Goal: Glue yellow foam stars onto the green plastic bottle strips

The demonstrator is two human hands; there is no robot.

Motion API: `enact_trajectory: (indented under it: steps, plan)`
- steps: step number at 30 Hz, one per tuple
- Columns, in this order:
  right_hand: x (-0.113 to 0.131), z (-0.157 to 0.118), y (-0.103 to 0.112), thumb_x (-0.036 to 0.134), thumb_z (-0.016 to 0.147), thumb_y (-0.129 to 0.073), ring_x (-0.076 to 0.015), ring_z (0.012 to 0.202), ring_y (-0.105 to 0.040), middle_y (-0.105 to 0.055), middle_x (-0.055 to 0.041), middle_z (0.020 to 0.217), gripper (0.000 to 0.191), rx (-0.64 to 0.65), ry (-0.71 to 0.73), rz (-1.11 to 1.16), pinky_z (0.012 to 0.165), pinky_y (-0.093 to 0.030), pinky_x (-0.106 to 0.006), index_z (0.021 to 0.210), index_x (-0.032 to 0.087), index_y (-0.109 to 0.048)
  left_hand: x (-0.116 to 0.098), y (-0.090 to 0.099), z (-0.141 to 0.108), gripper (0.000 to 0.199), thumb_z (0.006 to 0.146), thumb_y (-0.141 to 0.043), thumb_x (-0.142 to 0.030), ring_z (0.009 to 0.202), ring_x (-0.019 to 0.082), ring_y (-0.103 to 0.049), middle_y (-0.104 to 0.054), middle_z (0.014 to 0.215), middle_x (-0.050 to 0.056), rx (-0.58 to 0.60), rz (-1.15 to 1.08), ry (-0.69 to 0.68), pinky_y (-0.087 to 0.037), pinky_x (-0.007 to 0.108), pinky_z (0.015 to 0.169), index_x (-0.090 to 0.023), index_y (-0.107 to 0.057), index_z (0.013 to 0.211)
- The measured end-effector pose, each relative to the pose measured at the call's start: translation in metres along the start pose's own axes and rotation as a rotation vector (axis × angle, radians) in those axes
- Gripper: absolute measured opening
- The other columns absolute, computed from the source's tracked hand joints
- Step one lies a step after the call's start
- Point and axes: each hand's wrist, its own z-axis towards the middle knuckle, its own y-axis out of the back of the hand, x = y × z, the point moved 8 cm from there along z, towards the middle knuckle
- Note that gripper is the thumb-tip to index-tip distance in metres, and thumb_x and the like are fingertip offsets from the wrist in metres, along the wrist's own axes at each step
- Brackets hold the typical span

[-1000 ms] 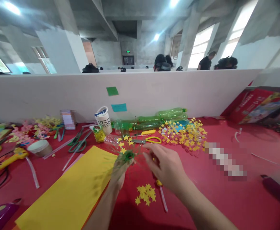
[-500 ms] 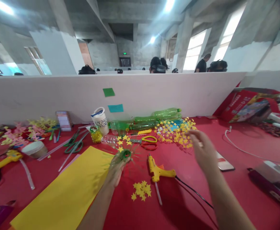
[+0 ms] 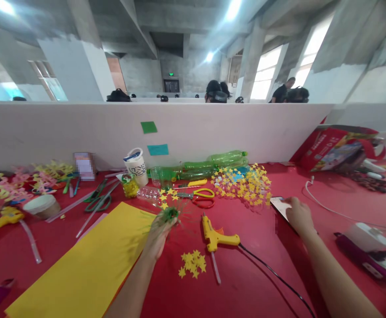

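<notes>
My left hand [image 3: 159, 229] is closed around a green cut bottle neck [image 3: 170, 214]. Thin green strips fan out from it, and several yellow stars [image 3: 168, 197] are fixed to tips on its far side. My right hand [image 3: 300, 217] is over a smartphone [image 3: 280, 206] lying on the red table, its fingertips at the screen and nothing visibly held; part of the phone is hidden beneath it. Between my hands lies a yellow hot glue gun [image 3: 216, 236] with a clear glue stick in its back. Loose yellow stars [image 3: 193, 263] form a small pile in front of it.
Yellow sheets [image 3: 83, 265] lie at left. Scissors [image 3: 202, 197], green plastic bottles [image 3: 199, 170] and a heap of starred pieces [image 3: 245, 185] are farther back. A white cup [image 3: 137, 170] stands by the partition [image 3: 212, 132]. The glue gun's cord [image 3: 275, 271] runs right.
My right hand has moved right from beside the starred heap onto the smartphone. My left hand keeps hold of the bottle neck. The view has shifted slightly.
</notes>
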Motion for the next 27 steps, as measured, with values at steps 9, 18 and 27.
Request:
enact_trajectory:
  steps: [9, 18, 27]
  plan:
    - [0.178, -0.070, -0.031, 0.032, 0.083, -0.043, -0.0175, 0.081, -0.063, -0.064, -0.0064, 0.099, 0.022, 0.357, 0.188, 0.518, 0.067, -0.050, -0.029, 0.102, 0.023, -0.052, 0.021, 0.002, 0.005, 0.035, 0.047, -0.081, -0.017, 0.072, 0.014, -0.064, -0.069, 0.077, -0.001, 0.008, -0.019, 0.041, -0.049, 0.027, 0.075, -0.017, -0.064, 0.078]
    - [0.264, -0.114, -0.110, 0.027, 0.079, -0.048, -0.0131, 0.062, -0.060, -0.060, -0.0044, 0.093, 0.022, 0.635, 0.129, 0.887, 0.053, -0.050, -0.026, 0.099, 0.020, -0.047, -0.002, -0.018, -0.008, 0.033, 0.060, -0.074, -0.020, 0.079, 0.017, -0.065, -0.069, 0.089, 0.003, 0.155, 0.071, 0.066, -0.048, 0.031, 0.081, -0.018, -0.065, 0.092]
    - [0.268, -0.118, -0.119, 0.016, 0.073, -0.041, -0.0149, 0.063, -0.058, -0.057, -0.0018, 0.081, 0.023, 0.557, 0.227, 0.822, 0.059, -0.047, -0.027, 0.094, 0.021, -0.050, 0.014, 0.015, -0.006, 0.041, 0.055, -0.075, -0.013, 0.085, 0.018, -0.064, -0.068, 0.097, 0.006, 0.013, 0.065, 0.134, -0.048, 0.031, 0.080, -0.017, -0.061, 0.093]
